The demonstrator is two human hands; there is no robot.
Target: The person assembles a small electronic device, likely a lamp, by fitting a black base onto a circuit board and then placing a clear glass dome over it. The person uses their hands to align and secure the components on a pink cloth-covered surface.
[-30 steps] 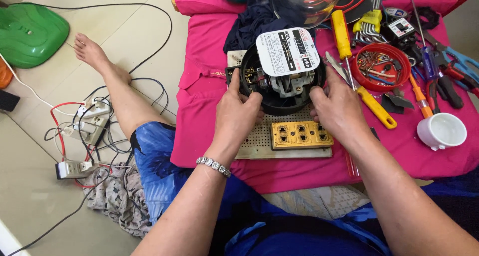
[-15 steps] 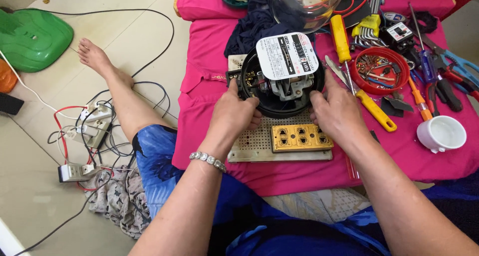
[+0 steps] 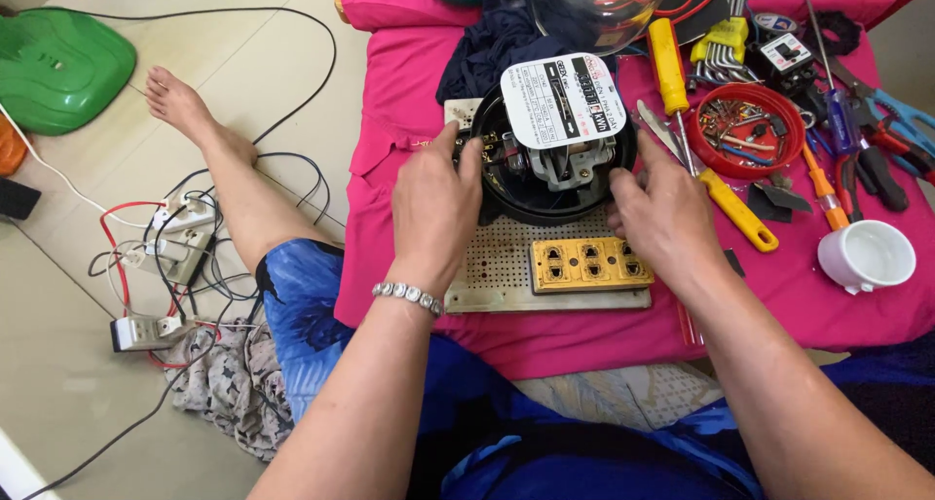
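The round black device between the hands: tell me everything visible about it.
The round black device is a shallow dark housing, plastic by its look, lying open-side up on a perforated board atop the pink cloth. Grey metal parts sit inside, with a white printed plate above them. The left hand grips its left rim; the right hand rests at its right edge.

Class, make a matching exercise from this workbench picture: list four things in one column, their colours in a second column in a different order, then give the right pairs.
Things:
1. Meter housing held between the left hand and right hand
2. Socket strip on the perforated board
3. Round parts tray
4. Cup

Colours:
A. white
B. black
C. red
D. yellow

Pairs: 1-B, 2-D, 3-C, 4-A
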